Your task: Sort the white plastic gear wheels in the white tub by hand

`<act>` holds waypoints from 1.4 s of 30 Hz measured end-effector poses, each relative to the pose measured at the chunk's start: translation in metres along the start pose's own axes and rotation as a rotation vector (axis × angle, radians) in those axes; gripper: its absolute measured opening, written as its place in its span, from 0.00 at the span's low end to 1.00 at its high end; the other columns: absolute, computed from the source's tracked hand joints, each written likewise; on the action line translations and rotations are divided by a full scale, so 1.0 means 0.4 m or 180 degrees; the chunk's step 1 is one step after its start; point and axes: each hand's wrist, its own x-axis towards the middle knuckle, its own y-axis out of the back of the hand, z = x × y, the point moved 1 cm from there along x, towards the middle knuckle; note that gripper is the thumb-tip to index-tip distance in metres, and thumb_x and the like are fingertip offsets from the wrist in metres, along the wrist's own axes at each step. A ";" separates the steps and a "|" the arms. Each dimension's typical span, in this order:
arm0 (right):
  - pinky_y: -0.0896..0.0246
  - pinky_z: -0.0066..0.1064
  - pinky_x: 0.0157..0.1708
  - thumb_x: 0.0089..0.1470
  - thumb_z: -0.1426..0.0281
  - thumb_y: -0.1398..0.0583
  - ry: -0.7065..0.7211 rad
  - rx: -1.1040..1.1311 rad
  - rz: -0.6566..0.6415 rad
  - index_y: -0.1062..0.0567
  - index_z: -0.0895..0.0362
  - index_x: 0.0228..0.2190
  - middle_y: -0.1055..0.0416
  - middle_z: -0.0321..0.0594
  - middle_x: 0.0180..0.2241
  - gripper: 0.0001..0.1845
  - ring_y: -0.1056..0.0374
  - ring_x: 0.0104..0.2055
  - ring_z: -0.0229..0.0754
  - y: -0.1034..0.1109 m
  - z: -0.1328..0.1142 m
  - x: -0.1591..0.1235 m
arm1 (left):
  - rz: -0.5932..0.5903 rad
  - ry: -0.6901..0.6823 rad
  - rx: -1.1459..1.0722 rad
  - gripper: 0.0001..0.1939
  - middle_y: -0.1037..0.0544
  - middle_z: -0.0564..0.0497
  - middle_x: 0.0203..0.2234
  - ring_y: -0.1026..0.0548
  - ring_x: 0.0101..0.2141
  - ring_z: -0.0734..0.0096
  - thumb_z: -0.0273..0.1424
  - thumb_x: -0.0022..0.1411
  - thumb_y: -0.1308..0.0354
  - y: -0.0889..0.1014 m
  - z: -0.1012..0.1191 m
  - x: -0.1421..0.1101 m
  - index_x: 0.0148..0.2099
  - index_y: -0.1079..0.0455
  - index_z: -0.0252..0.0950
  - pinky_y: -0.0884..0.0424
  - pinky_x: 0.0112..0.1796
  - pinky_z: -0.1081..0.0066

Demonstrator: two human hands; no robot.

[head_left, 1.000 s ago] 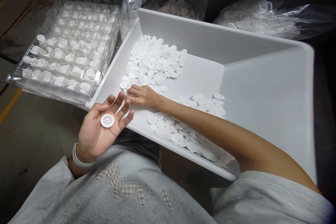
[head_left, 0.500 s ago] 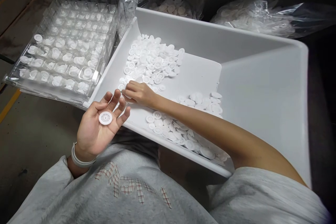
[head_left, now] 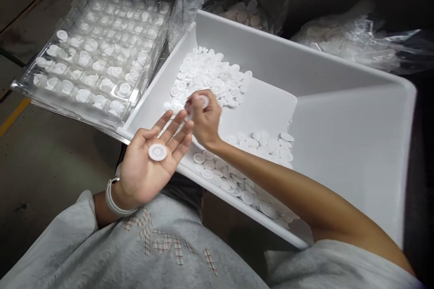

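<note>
A small round white plastic wheel (head_left: pixel 158 152) with a raised hub lies face up on the palm of my left hand (head_left: pixel 144 162). That palm faces up with its fingers stretched out, carrying the wheel. My right hand (head_left: pixel 206 119) is closed, its fingers around another white wheel (head_left: pixel 204 101), partly hidden and blurred. It hovers just beyond the left fingertips, over the white plastic bin (head_left: pixel 325 140). Inside the bin, one heap of white wheels (head_left: pixel 206 72) is at the far left and a second heap (head_left: pixel 237 176) is along the near side.
Left of the bin stands a stack of clear compartment trays (head_left: pixel 98 54), its pockets filled with white pieces. Behind the bin rest a clear plastic bag (head_left: pixel 244 13) of round parts and another bag (head_left: pixel 352 40) of pale pieces.
My right hand has lifted from the left heap and come rightward, now with a white wheel in its fingers. My left hand has moved a little right, its wheel still on the palm.
</note>
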 end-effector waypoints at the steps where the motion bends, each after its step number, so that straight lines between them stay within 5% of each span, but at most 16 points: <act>1: 0.43 0.22 0.20 0.71 0.62 0.50 -0.0173 0.0144 0.0172 0.34 0.57 0.38 0.39 0.30 0.26 0.13 0.41 0.22 0.30 0.010 -0.026 0.022 | -0.0079 0.0040 -0.0110 0.15 0.19 0.52 0.46 0.19 0.46 0.73 0.26 0.65 0.53 -0.002 -0.006 0.003 0.48 0.28 0.37 0.23 0.48 0.73; 6: 0.57 0.23 0.12 0.67 0.67 0.50 -0.0515 0.0719 0.0659 0.40 0.50 0.33 0.46 0.29 0.22 0.08 0.45 0.19 0.34 0.052 -0.212 0.128 | -0.0100 0.0099 -0.0336 0.17 0.20 0.52 0.50 0.22 0.50 0.72 0.30 0.67 0.55 -0.012 -0.032 0.023 0.48 0.25 0.36 0.24 0.49 0.70; 10: 0.44 0.27 0.19 0.66 0.68 0.45 -0.0350 0.0688 0.0341 0.34 0.52 0.29 0.38 0.31 0.23 0.11 0.41 0.22 0.33 0.033 -0.310 0.135 | -0.0248 0.0417 -0.0330 0.19 0.20 0.51 0.36 0.22 0.36 0.76 0.31 0.69 0.58 -0.029 -0.051 0.034 0.43 0.24 0.37 0.25 0.40 0.75; 14: 0.38 0.30 0.25 0.66 0.70 0.46 -0.0643 0.0434 -0.0195 0.32 0.52 0.30 0.36 0.31 0.23 0.10 0.39 0.23 0.35 0.000 -0.292 0.107 | -0.0380 0.0434 -0.0324 0.21 0.25 0.53 0.28 0.27 0.29 0.79 0.29 0.71 0.60 -0.031 -0.059 0.042 0.34 0.26 0.36 0.27 0.42 0.76; 20: 0.39 0.32 0.26 0.67 0.67 0.45 -0.1050 0.0414 -0.0001 0.35 0.50 0.31 0.38 0.33 0.24 0.10 0.38 0.25 0.39 0.006 -0.260 0.112 | -0.0641 0.0546 -0.0286 0.22 0.23 0.51 0.28 0.25 0.31 0.76 0.26 0.70 0.61 -0.014 -0.055 0.057 0.37 0.24 0.36 0.27 0.48 0.73; 25: 0.39 0.31 0.28 0.68 0.69 0.46 -0.0748 0.0181 -0.0182 0.35 0.50 0.31 0.38 0.33 0.25 0.10 0.39 0.26 0.37 0.031 -0.275 0.111 | -0.0853 0.0643 -0.0231 0.19 0.24 0.51 0.29 0.25 0.33 0.75 0.27 0.68 0.57 -0.008 -0.047 0.066 0.44 0.23 0.37 0.28 0.50 0.71; 29: 0.39 0.32 0.27 0.68 0.66 0.46 -0.0549 -0.0101 -0.0425 0.33 0.50 0.32 0.34 0.34 0.27 0.09 0.37 0.27 0.37 0.042 -0.274 0.091 | -0.1010 0.0589 -0.0060 0.16 0.26 0.55 0.29 0.27 0.33 0.78 0.18 0.59 0.49 0.003 -0.055 0.071 0.43 0.23 0.37 0.30 0.54 0.70; 34: 0.41 0.33 0.24 0.67 0.64 0.45 -0.0868 0.0040 -0.0124 0.34 0.50 0.32 0.37 0.34 0.24 0.09 0.39 0.24 0.39 0.056 -0.276 0.094 | -0.1077 0.0517 0.0082 0.23 0.23 0.56 0.31 0.25 0.36 0.77 0.18 0.60 0.47 0.007 -0.063 0.072 0.54 0.25 0.40 0.33 0.56 0.71; 38: 0.48 0.32 0.19 0.68 0.66 0.46 -0.1051 0.0390 0.0195 0.37 0.48 0.31 0.42 0.33 0.22 0.10 0.45 0.21 0.38 0.068 -0.279 0.098 | -0.0892 0.0597 -0.0029 0.32 0.19 0.51 0.41 0.22 0.43 0.74 0.21 0.61 0.49 0.003 -0.060 0.069 0.68 0.37 0.35 0.34 0.60 0.68; 42: 0.44 0.35 0.22 0.68 0.65 0.45 -0.0935 0.0364 0.0377 0.33 0.47 0.31 0.40 0.33 0.23 0.10 0.43 0.22 0.40 0.081 -0.270 0.075 | -0.0932 0.0494 0.0043 0.35 0.18 0.49 0.45 0.21 0.46 0.73 0.23 0.62 0.49 0.002 -0.062 0.067 0.71 0.43 0.33 0.34 0.60 0.68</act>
